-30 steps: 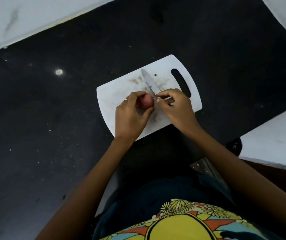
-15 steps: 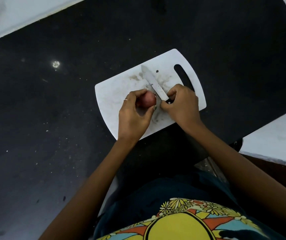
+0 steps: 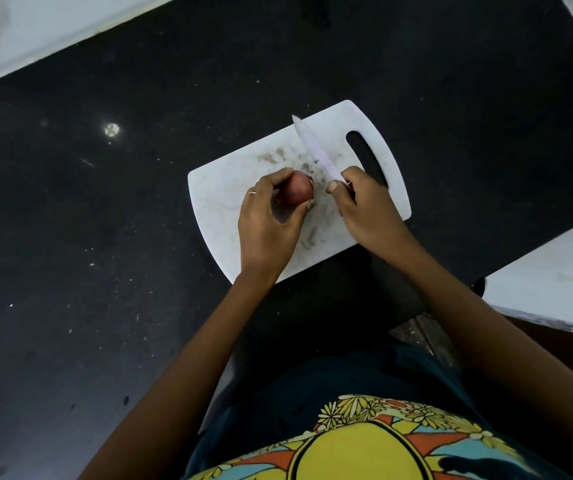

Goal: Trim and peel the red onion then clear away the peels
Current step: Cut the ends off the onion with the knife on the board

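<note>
Onion: a small red onion (image 3: 298,192) held over the middle of the board, skin mostly on, its tip end turned toward the knife.
Left hand: the left hand (image 3: 267,223) grips the onion, fingers curled over its far side and thumb under its near side; a thin ring (image 3: 252,192) sits on one finger.
Right hand: the right hand (image 3: 364,209) is wrapped round the knife's handle, thumb laid along the base of the blade; the handle is almost wholly hidden in the fist.
Knife: the knife (image 3: 314,152) has a pale blade that slants from the right hand up and away to the board's far edge, its tip just past that edge; the blade lies just right of the onion, and whether it touches the onion cannot be told.
Board: a white board (image 3: 222,188) with a slot handle (image 3: 364,157) at its right end, lying askew near the worktop's near edge; its face shows grey-brown smears and small dark specks around the onion.
Worktop: a black speckled worktop (image 3: 105,237) carries the board; a bright round spot (image 3: 111,129) lies well left of the board.
Surroundings: a pale wall (image 3: 35,26) runs along the worktop's far left edge.
Person: a shirt (image 3: 357,441) with a yellow sun print shows at the bottom.
</note>
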